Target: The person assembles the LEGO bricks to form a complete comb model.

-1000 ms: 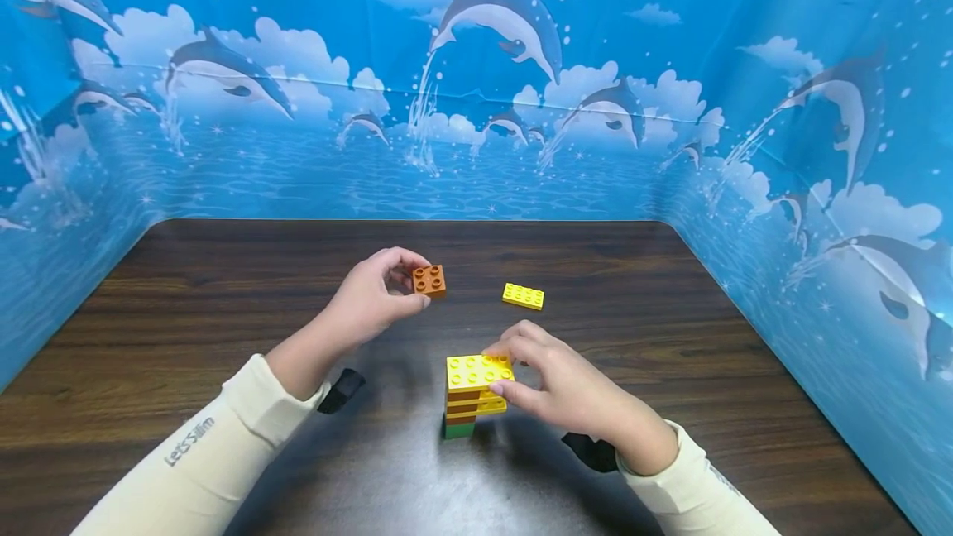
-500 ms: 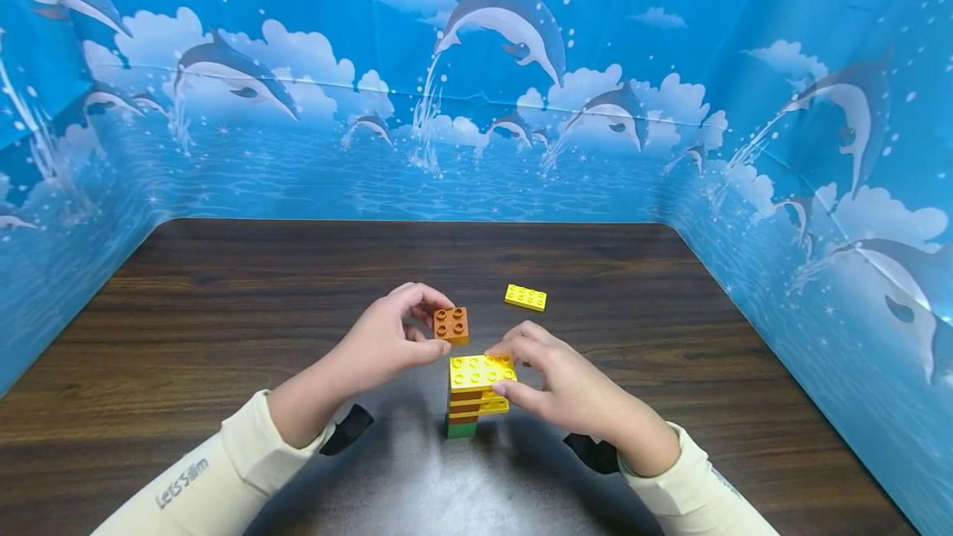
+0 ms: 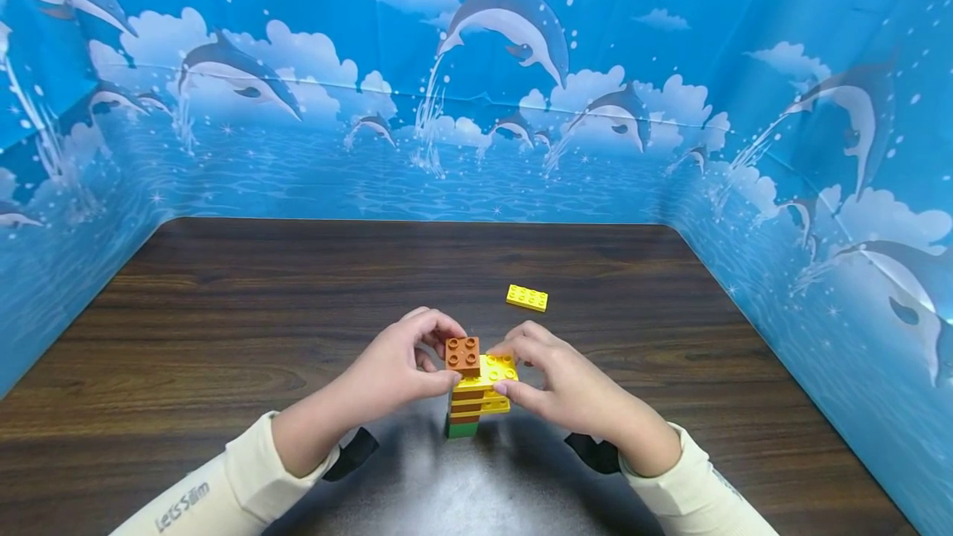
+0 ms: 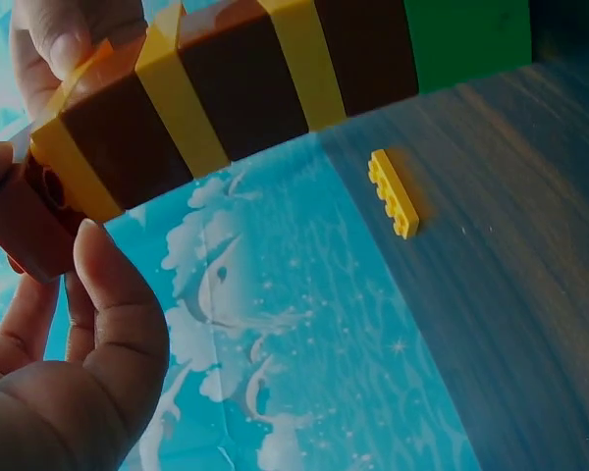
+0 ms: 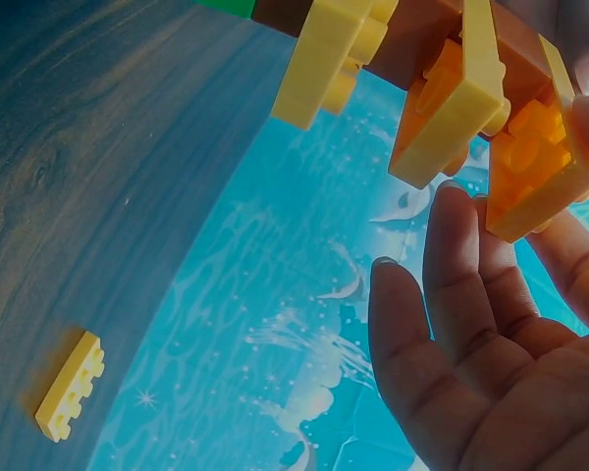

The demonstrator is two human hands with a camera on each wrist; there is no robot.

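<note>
A tower of toy building bricks (image 3: 465, 406) stands on the table, green at the bottom with brown and yellow layers above. Its yellow plates (image 5: 452, 108) jut out to the right past the brown bricks. My left hand (image 3: 405, 361) pinches a brown two-by-two brick (image 3: 462, 356) over the left end of the top yellow plate (image 3: 497, 369). In the left wrist view that brown brick (image 4: 25, 224) sits tilted, with a stud showing beneath it. My right hand (image 3: 554, 375) holds the jutting right end of the top plate between thumb and fingers.
Behind the tower, a loose yellow plate (image 3: 527, 298) lies studs up on the dark wood table (image 3: 298, 271). A blue curtain printed with dolphins (image 3: 476, 155) encloses the back and sides of the table.
My left hand has brought the brown brick right and toward me, from left of the loose plate to the tower's top. My right hand has kept its hold on the top plate.
</note>
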